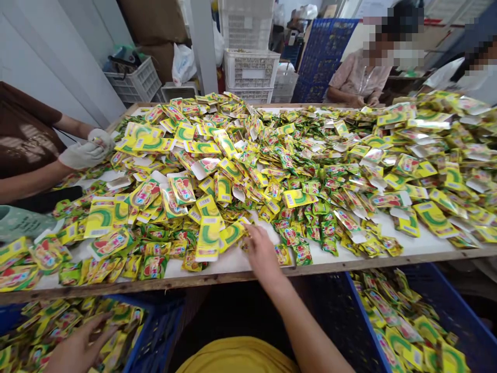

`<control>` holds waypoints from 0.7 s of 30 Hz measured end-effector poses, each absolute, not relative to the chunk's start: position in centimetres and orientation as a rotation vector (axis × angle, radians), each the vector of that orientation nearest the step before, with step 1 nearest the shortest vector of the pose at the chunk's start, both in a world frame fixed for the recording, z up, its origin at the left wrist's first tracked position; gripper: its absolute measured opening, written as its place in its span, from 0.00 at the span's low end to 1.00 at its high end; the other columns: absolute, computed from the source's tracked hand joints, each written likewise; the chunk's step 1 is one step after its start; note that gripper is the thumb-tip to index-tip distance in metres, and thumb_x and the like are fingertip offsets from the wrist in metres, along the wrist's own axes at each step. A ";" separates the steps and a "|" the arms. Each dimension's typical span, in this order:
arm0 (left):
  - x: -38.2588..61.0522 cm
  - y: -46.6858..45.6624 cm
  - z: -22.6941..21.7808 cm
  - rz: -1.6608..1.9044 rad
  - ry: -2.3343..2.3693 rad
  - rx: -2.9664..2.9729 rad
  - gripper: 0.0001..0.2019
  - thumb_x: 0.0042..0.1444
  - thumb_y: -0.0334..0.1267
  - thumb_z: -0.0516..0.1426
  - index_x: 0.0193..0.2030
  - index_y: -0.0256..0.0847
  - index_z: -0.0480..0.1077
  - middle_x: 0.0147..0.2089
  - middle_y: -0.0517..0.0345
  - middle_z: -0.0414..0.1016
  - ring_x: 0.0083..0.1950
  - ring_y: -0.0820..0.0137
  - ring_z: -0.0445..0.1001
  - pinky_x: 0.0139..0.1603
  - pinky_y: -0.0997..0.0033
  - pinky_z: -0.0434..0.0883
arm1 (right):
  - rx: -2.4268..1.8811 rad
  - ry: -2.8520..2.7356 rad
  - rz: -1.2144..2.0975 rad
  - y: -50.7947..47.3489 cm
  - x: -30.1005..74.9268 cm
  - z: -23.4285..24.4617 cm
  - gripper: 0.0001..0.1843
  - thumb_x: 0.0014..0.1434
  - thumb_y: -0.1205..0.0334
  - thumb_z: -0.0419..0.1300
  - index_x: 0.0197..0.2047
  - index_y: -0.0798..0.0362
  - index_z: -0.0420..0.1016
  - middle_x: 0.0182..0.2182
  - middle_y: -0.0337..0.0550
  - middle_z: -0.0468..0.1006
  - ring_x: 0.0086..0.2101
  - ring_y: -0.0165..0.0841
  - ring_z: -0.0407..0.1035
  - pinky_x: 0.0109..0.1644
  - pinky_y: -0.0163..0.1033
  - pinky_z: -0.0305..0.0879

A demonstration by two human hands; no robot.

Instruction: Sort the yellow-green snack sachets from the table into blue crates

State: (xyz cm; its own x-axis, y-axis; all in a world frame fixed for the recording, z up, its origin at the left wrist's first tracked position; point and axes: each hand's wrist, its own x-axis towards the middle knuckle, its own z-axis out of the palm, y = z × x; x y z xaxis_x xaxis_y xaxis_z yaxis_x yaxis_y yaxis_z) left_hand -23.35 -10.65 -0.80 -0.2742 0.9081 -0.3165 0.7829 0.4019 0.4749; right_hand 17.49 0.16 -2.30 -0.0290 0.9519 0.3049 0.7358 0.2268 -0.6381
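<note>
My right hand (262, 254) is at the near edge of the table, fingers bent and pinched at the right end of a flat yellow carton (232, 235) with a green curved print. Part of the grip is hidden behind the fingers. Beside it lies another yellow carton (208, 239) showing a barcode. Small green and red candy packets (303, 254) are just right of the hand. At the lower left, my left hand (79, 346) hovers over a blue crate (134, 357) full of yellow cartons, slightly blurred, thumb and fingers apart with nothing visible between them.
A wood-edged white table (229, 263) bears a heap of cartons and packets. Another blue crate (373, 331) with cartons stands below right. A person's gloved hands (87, 150) work at left; another person (361, 77) sits across. White crates (250, 70) are stacked behind.
</note>
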 end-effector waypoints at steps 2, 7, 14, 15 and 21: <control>-20.8 -10.1 -0.1 0.244 2.041 1.410 0.13 0.41 0.58 0.58 0.25 0.57 0.77 0.29 0.69 0.82 0.34 0.54 0.81 0.35 0.56 0.77 | -1.637 -1.787 0.351 1.2 21.7 -2.3 0.23 0.56 0.78 0.47 0.49 0.52 0.73 0.45 0.51 0.72 0.47 0.42 0.63 0.53 0.49 0.62; -7.3 -5.3 2.3 0.600 1.519 1.801 0.12 0.57 0.48 0.56 0.37 0.47 0.77 0.41 0.57 0.81 0.43 0.62 0.78 0.48 0.63 0.74 | -1.874 -2.022 0.281 1.9 30.5 -2.1 0.16 0.48 0.75 0.61 0.41 0.54 0.75 0.39 0.51 0.72 0.42 0.45 0.63 0.47 0.48 0.60; 1.7 1.6 -0.9 0.430 1.423 2.360 0.30 0.46 0.34 0.65 0.58 0.38 0.65 0.57 0.42 0.69 0.59 0.51 0.65 0.59 0.46 0.64 | -1.681 -2.013 0.875 1.5 29.6 -1.1 0.15 0.47 0.68 0.65 0.40 0.52 0.71 0.31 0.37 0.74 0.32 0.34 0.69 0.36 0.36 0.62; 1.6 2.0 -1.3 0.400 1.426 2.362 0.29 0.46 0.33 0.65 0.57 0.38 0.65 0.55 0.43 0.70 0.58 0.51 0.65 0.58 0.46 0.64 | -1.672 -2.066 0.916 1.4 29.1 -1.3 0.17 0.45 0.69 0.66 0.40 0.51 0.72 0.32 0.38 0.75 0.33 0.34 0.70 0.37 0.36 0.63; 1.4 1.5 -1.6 0.697 1.368 1.873 0.28 0.45 0.29 0.60 0.56 0.40 0.64 0.51 0.47 0.72 0.55 0.58 0.69 0.59 0.53 0.66 | -1.692 -2.258 0.766 1.1 28.0 -2.6 0.14 0.40 0.72 0.67 0.31 0.53 0.71 0.39 0.47 0.74 0.43 0.41 0.68 0.44 0.41 0.63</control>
State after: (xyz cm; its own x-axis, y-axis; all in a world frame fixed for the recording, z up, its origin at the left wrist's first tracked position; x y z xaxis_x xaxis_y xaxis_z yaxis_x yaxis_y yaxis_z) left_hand 1.39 1.47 -1.60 0.2957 0.9551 0.0175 0.5755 -0.1928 0.7948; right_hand 27.99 1.12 -2.56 -0.3146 0.9399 -0.1325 0.8264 0.2025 -0.5254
